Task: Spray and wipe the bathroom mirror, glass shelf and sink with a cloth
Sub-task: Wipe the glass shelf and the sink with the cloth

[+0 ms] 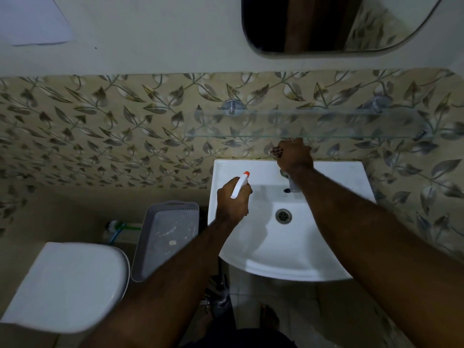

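A: Sink (273,249) white, bare, below glass shelf (301,124); mirror (326,23) top, partly cut off.

B: Hands?

A: Left hand (232,204) closed around spray bottle (240,185), nozzle up, over the sink's left rim. Right hand (292,154) bunched at shelf's front edge. Cloth not clearly visible; can't tell its grip.

B: Risks?

A: Likely pressing the shelf edge strains its wall mounts. Dim light hides streaks.

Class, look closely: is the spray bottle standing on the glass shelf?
No, the spray bottle is gripped in the left hand over the sink, below the glass shelf.
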